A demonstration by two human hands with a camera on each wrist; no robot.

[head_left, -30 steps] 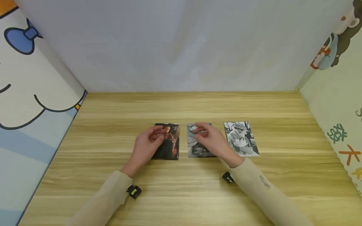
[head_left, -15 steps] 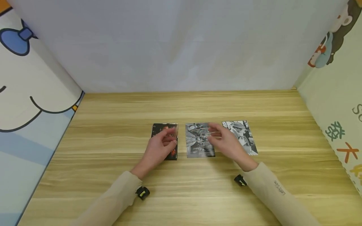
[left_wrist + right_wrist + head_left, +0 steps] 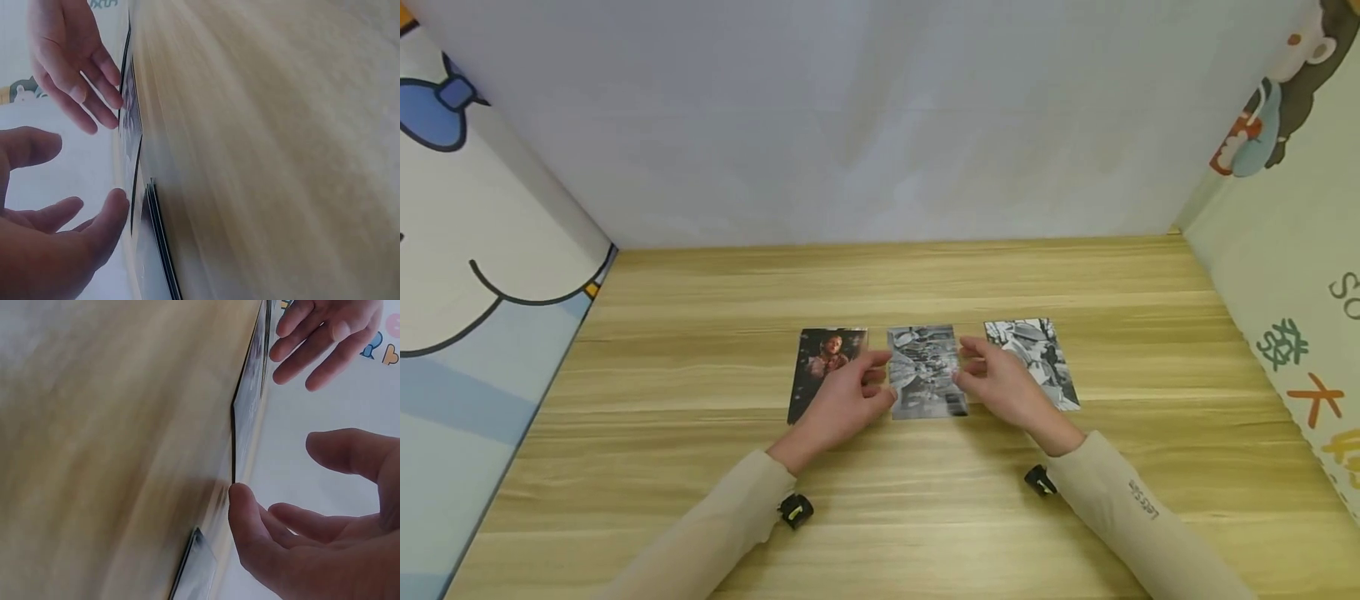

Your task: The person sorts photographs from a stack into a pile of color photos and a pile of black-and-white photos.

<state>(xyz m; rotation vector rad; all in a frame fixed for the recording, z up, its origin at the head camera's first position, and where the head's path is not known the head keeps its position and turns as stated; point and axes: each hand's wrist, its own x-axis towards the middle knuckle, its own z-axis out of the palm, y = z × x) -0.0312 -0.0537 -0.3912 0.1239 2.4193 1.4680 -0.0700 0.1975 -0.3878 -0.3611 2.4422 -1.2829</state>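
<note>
Three photo prints lie flat in a row on the wooden table. The middle black-and-white print [image 3: 922, 375] is between my hands. My left hand [image 3: 842, 400] has its loosely bent fingertips at that print's left edge and covers part of the dark colour print [image 3: 827, 354]. In the left wrist view this dark print [image 3: 161, 240] shows several layered edges, like a small stack. My right hand [image 3: 1007, 390] is at the middle print's right edge, partly over the right black-and-white print [image 3: 1041, 350]. Neither hand grips anything; whether the fingertips touch the middle print, I cannot tell.
The wooden tabletop [image 3: 880, 508] stretches around the prints. A pale wall [image 3: 880, 125] stands behind it, with cartoon-printed panels on the left [image 3: 490, 217] and right [image 3: 1292, 250]. Each sleeve cuff carries a small black device.
My left hand has moved right, from the dark print to the middle print's left edge. The right hand has shifted right from over the middle print to its right edge.
</note>
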